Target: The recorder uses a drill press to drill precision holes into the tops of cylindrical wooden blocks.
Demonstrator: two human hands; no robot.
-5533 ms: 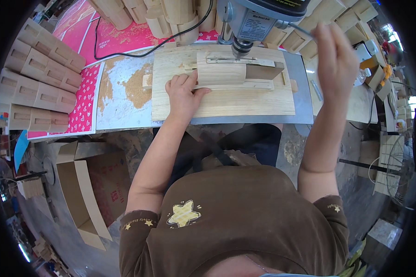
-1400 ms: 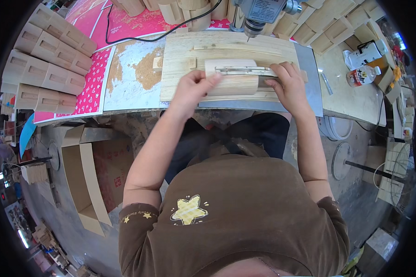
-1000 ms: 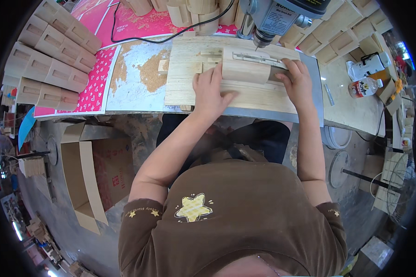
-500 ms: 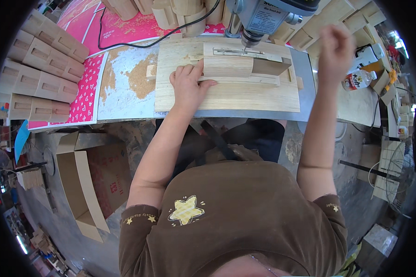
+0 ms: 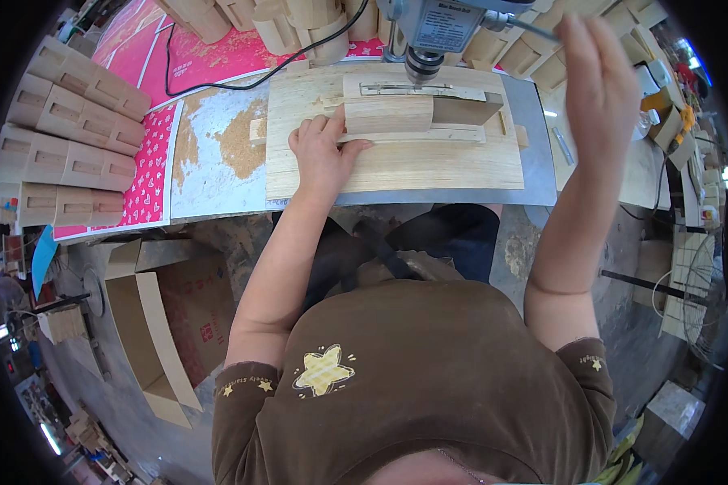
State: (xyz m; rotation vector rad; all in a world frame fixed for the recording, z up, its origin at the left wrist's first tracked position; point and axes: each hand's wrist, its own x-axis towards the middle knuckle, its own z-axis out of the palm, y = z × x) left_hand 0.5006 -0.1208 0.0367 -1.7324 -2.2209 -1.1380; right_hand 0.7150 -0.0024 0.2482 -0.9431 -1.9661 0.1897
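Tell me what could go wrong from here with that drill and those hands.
The left hand presses at the left end of the wooden block; if that hold slackens, the block might shift under the drill. A slip could also bring those fingers nearer the drill. The right hand, blurred, is at the drill's lever; a jerky pull might jolt things.
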